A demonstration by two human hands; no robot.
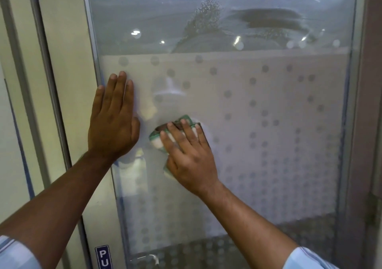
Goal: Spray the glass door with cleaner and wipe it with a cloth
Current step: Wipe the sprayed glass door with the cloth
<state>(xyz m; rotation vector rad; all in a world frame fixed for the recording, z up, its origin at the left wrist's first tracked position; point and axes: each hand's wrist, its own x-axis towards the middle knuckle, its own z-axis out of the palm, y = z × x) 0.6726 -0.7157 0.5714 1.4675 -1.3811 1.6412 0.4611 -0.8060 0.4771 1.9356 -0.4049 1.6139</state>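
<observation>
The only writing I can read is on a blue sign [104, 257] at the bottom of the door frame [68, 82], left of the glass: white letters "PU", with the rest cut off by the picture's edge.

The person wore a light blue shirt; the left sleeve [14, 252] and the right sleeve [306, 258] were rolled up, leaving both forearms bare.
</observation>
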